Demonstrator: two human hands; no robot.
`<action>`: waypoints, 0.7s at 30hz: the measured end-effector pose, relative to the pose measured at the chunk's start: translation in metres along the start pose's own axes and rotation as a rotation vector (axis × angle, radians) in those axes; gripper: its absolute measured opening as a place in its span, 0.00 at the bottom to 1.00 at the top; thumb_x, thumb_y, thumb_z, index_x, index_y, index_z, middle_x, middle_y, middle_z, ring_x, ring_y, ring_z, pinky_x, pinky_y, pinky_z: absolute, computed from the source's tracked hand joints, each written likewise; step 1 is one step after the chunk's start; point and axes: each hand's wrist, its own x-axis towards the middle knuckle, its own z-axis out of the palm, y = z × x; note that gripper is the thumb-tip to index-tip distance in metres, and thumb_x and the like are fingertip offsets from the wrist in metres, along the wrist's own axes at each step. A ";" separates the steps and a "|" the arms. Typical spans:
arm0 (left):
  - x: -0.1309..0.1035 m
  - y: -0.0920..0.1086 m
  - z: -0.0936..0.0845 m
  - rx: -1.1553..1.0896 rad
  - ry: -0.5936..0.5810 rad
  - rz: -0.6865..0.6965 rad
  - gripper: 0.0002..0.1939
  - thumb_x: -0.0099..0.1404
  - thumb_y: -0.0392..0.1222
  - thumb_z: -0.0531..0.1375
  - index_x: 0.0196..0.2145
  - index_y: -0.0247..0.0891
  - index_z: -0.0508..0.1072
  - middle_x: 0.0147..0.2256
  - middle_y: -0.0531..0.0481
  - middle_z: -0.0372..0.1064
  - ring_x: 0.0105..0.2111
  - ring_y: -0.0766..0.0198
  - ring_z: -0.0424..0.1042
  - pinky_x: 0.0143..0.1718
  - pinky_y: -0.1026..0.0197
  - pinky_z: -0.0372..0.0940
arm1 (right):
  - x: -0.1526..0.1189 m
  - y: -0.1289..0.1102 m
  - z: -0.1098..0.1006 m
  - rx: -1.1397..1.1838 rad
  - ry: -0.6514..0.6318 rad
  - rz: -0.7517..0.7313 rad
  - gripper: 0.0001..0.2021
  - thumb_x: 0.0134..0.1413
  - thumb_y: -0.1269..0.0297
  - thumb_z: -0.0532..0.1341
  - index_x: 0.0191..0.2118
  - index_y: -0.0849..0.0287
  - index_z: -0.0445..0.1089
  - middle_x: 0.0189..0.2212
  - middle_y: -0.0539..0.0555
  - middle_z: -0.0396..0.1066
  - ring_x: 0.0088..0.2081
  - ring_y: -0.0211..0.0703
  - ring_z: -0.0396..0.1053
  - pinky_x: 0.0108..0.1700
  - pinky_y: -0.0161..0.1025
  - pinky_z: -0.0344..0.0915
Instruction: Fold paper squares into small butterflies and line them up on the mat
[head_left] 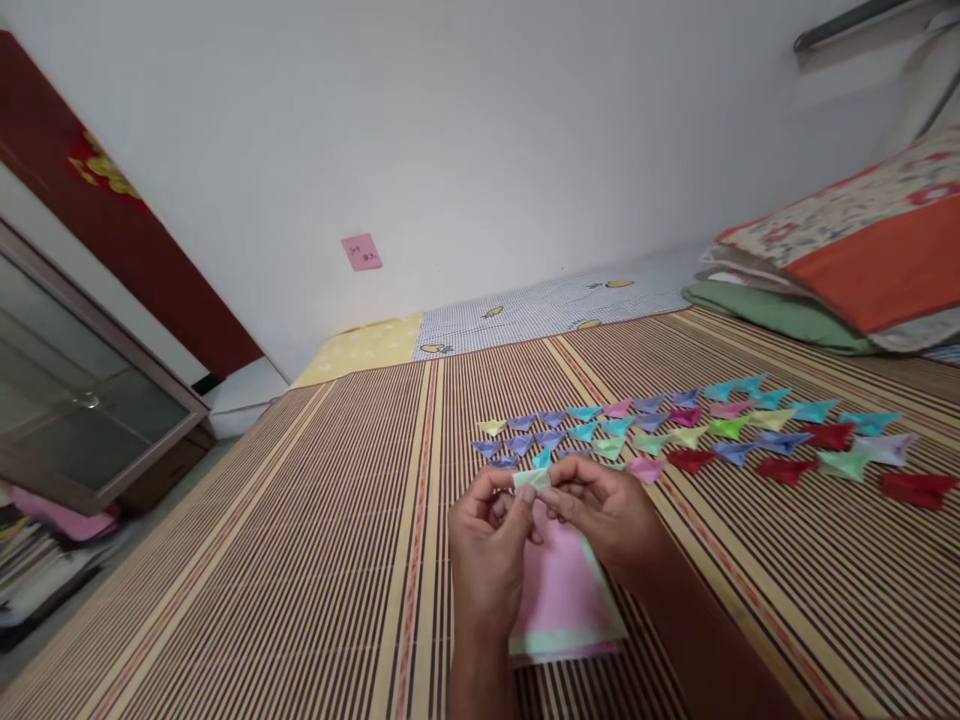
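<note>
A small pale green piece of folded paper is pinched between my two hands. My left hand grips its left side between thumb and forefinger. At its right side, my right hand closes thumb and fingers on it. Below the hands lies a stack of paper sheets, pink on top with a pale green edge showing underneath. Beyond my fingers, rows of small folded paper shapes in blue, red, green, yellow and pink stand on the striped mat.
Folded bedding and an orange floral pillow are piled at the back right. A pink note sticks to the white wall. To the left, past the mat's edge, stands a glass-fronted cabinet with stacked papers nearby.
</note>
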 end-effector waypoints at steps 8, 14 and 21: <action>0.003 -0.007 -0.004 0.037 -0.045 0.125 0.04 0.65 0.38 0.66 0.32 0.36 0.77 0.29 0.53 0.71 0.26 0.68 0.72 0.31 0.66 0.67 | 0.000 -0.001 0.006 0.005 -0.030 -0.025 0.07 0.58 0.60 0.69 0.37 0.57 0.73 0.26 0.48 0.73 0.30 0.39 0.72 0.36 0.36 0.69; 0.000 -0.007 -0.009 0.353 -0.018 0.288 0.07 0.70 0.36 0.61 0.33 0.39 0.76 0.34 0.50 0.70 0.33 0.64 0.73 0.36 0.61 0.69 | -0.005 -0.009 0.003 -0.352 0.079 -0.194 0.07 0.59 0.66 0.67 0.43 0.53 0.77 0.40 0.51 0.73 0.38 0.41 0.72 0.39 0.38 0.68; -0.001 -0.007 -0.003 0.217 0.132 0.111 0.10 0.58 0.37 0.70 0.39 0.39 0.77 0.29 0.51 0.74 0.30 0.63 0.75 0.32 0.63 0.70 | -0.006 -0.020 0.008 -0.459 0.055 -0.397 0.07 0.63 0.73 0.62 0.36 0.54 0.72 0.36 0.49 0.71 0.41 0.40 0.71 0.44 0.37 0.66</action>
